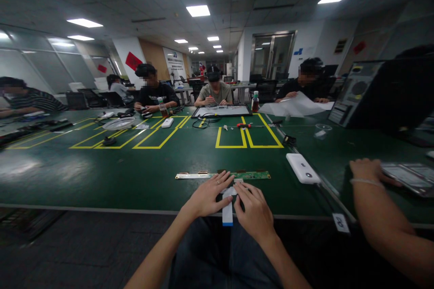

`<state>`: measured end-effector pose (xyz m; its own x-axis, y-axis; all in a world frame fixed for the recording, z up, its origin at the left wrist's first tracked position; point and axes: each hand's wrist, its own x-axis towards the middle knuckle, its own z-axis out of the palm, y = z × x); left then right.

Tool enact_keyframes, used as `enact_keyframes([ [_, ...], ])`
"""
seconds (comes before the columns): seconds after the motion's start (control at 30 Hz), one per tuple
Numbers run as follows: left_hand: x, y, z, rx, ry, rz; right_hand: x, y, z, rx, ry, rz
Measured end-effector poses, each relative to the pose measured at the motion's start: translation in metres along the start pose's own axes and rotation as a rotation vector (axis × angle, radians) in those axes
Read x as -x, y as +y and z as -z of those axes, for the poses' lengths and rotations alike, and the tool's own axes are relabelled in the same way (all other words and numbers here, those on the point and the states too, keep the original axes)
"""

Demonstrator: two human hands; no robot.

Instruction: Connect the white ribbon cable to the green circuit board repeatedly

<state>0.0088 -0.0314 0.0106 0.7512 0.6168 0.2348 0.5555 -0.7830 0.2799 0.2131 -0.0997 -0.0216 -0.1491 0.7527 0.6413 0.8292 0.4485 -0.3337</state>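
A long, narrow circuit board [252, 175] lies on the green table near its front edge, its left part pale and its right part green. From the board's middle a white flat ribbon cable [228, 213] runs toward me, its blue-tipped end over the table edge. My left hand [208, 195] is open, fingers stretched to the board and thumb at the cable's side. On the other side, my right hand [255, 211] has its fingers bent together at the cable's upper end by the board. Its fingertips partly hide the joint there.
A white device [303, 168] with a cord lies to the right. Beyond it, a co-worker's arm [376, 194] rests near a metal-framed item [408, 177]. A computer tower [359, 92] stands at the back right. Farther off are a red screwdriver [243, 125], a plastic cup [322, 132] and several seated people.
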Motion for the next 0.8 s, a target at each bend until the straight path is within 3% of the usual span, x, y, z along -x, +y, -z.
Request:
enact_keyframes([
  [0.2, 0.0, 0.003, 0.007, -0.057, -0.01, -0.052, 0.0, -0.002, 0.005, -0.096, 0.067, -0.008],
  [0.47, -0.014, 0.004, 0.012, -0.017, -0.129, -0.17, 0.001, -0.002, 0.003, 0.0, 0.007, -0.061],
  [0.8, -0.01, 0.001, 0.008, -0.033, -0.088, -0.079, 0.0, -0.003, 0.004, 0.004, 0.007, -0.065],
])
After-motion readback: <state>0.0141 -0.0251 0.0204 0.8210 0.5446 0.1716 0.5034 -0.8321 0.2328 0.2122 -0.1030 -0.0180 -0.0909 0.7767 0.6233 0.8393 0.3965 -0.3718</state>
